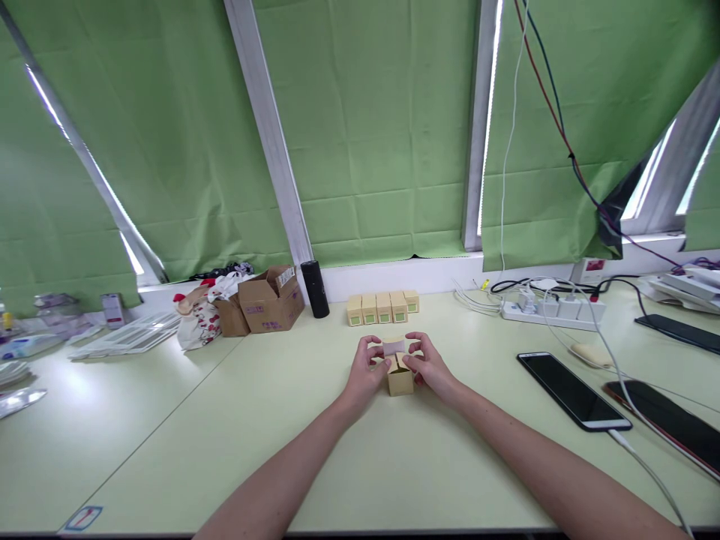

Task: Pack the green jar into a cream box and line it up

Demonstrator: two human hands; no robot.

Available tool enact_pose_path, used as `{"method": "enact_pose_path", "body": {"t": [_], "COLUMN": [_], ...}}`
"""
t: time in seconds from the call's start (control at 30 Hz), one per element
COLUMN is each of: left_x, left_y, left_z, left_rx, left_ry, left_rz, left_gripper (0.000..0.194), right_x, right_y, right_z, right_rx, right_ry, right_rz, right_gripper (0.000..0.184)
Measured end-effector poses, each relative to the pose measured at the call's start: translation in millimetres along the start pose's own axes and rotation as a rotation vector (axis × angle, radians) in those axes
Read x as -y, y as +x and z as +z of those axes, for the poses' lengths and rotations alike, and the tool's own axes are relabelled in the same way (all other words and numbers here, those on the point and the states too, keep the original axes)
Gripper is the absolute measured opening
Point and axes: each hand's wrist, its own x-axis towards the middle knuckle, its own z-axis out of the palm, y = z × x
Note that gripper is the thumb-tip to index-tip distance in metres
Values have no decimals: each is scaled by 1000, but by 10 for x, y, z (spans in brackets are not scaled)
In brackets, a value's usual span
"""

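A small tan cardboard box (400, 379) stands on the pale green table (281, 435), its top flaps open. My left hand (364, 370) grips its left side, fingers curled on a flap. My right hand (428, 366) holds the right side, with its fingers pinching at the top. Between the fingertips of both hands sits a small pale object (394, 346) at the box's mouth. Behind it, a row of several closed small boxes (382, 307) with green labels lines up near the wall.
A black cylinder (315, 289) and an open brown carton (271, 300) stand at the back left, beside a patterned bag (198, 319). A power strip (554, 307) with cables and phones (574, 390) lie to the right. Clear plastic trays (129, 335) sit far left.
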Motion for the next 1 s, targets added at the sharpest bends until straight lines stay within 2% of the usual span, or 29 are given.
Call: {"method": "enact_pose_path", "body": {"t": [0.2,0.53,0.73,0.9,1.0], "left_x": [-2,-10,-95,-91,-89], "left_y": [0,7,-31,-39,-41], "left_z": [8,15,16,7,10], "left_rx": [-12,-48,-9,-9,-10], "left_ry": [21,95,105,96,93], "left_rz": [10,99,83,82,75], "left_gripper": [40,29,19,14,13], "right_x": [-41,-16,-43,-55,-44], "right_y": [28,14,29,40,34], "right_z": [-2,-9,-6,-2,-21], "right_rx": [6,25,21,10,-11], "right_ry": [-2,-21,-21,-31,-48], "right_rz": [-8,-20,-49,-80,-146], "right_gripper": [58,57,57,51,44]}}
